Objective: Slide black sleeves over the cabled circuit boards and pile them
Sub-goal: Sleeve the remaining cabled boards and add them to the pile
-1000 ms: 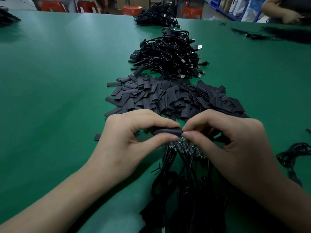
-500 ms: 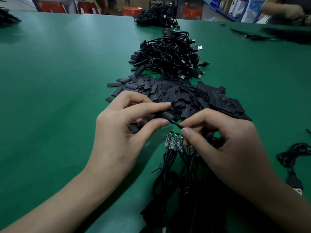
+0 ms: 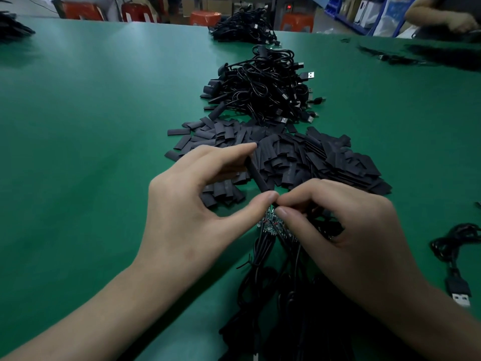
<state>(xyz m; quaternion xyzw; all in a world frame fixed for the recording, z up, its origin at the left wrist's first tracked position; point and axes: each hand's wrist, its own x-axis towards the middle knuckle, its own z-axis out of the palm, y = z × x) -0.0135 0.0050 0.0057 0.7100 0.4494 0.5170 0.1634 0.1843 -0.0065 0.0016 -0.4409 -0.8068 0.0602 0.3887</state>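
My left hand (image 3: pixel 192 207) pinches a black sleeve (image 3: pixel 256 175) between forefinger and thumb; the sleeve stands tilted, its far end up. My right hand (image 3: pixel 335 220) pinches the cable right at the sleeve's near end, fingertip to fingertip with my left thumb. Just below the fingertips lies a row of small bare circuit boards (image 3: pixel 273 225) whose black cables (image 3: pixel 273 295) run toward me. A heap of loose flat black sleeves (image 3: pixel 299 157) spreads behind my hands. Further back is a pile of sleeved cables with USB plugs (image 3: pixel 263 84).
The green table (image 3: pixel 91 139) stretches wide on the left. A loose cable with a USB plug (image 3: pixel 458 287) lies at the right edge. Another cable pile (image 3: pixel 242 27) sits at the far edge, and a second person's arm (image 3: pixel 440 19) is at the top right.
The sleeve has turned from lying level between both hands to pointing up and away, my left hand lifting its far end. My right hand has slid onto the cable at the sleeve's near end.
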